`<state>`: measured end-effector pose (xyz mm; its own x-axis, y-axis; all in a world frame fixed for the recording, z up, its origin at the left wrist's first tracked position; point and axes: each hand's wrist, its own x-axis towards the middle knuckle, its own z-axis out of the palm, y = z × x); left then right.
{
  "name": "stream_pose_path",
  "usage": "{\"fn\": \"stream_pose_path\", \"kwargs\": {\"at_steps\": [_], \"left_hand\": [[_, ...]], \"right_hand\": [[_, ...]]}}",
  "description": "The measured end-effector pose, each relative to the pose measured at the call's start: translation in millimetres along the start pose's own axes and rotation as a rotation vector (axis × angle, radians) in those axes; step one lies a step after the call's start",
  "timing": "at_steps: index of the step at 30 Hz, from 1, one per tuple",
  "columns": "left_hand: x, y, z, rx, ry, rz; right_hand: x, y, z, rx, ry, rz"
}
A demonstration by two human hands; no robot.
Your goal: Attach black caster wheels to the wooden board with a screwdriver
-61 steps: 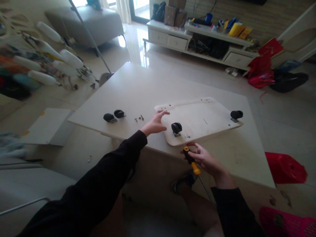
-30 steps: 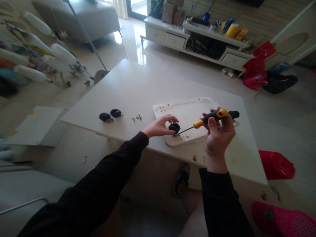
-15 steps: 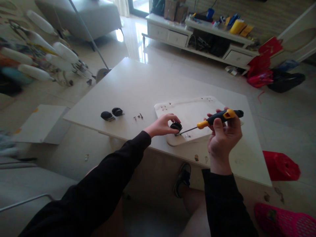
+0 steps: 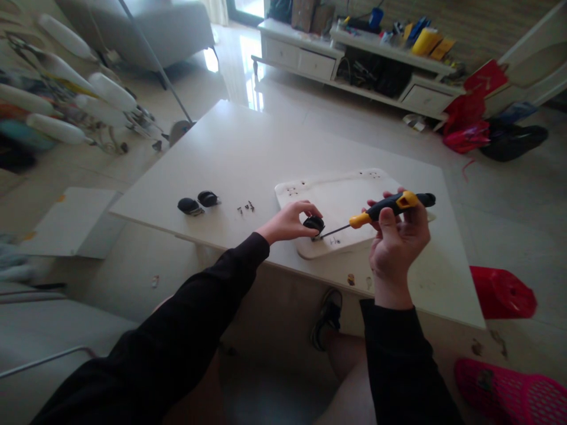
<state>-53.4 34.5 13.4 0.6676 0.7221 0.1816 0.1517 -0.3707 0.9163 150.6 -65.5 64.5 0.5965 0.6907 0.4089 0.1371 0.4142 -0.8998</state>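
My left hand (image 4: 292, 222) is closed around a black caster wheel (image 4: 314, 224) at the near left corner of a white board (image 4: 328, 198) with rounded corners. In my right hand (image 4: 396, 239) is a yellow and black screwdriver (image 4: 381, 211). Its tip meets the base of that caster; the screw there is too small to make out. Small holes show at the board's far corners. To the left, two more black casters (image 4: 189, 206) lie on the white table (image 4: 234, 153), and several small screws (image 4: 246, 207) are scattered between them and the board.
A white box (image 4: 71, 221) stands on the floor at the left, near a rack with white padded bars (image 4: 110, 91). Beyond the table is a low white cabinet (image 4: 316, 64) with clutter on top. A red stool (image 4: 502, 293) and a pink basket (image 4: 509, 389) sit at the right.
The view has shifted slightly. Both hands keep their hold, and the screwdriver tip stays at the caster's base.
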Motion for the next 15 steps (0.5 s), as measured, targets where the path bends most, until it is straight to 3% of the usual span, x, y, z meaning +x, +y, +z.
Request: {"fn": "stream_pose_path", "kwargs": {"at_steps": [15], "left_hand": [[0.3,0.5,0.9,0.019,-0.005,-0.010]], "right_hand": [[2.8,3.4,0.0,-0.032,-0.032,-0.016]]}}
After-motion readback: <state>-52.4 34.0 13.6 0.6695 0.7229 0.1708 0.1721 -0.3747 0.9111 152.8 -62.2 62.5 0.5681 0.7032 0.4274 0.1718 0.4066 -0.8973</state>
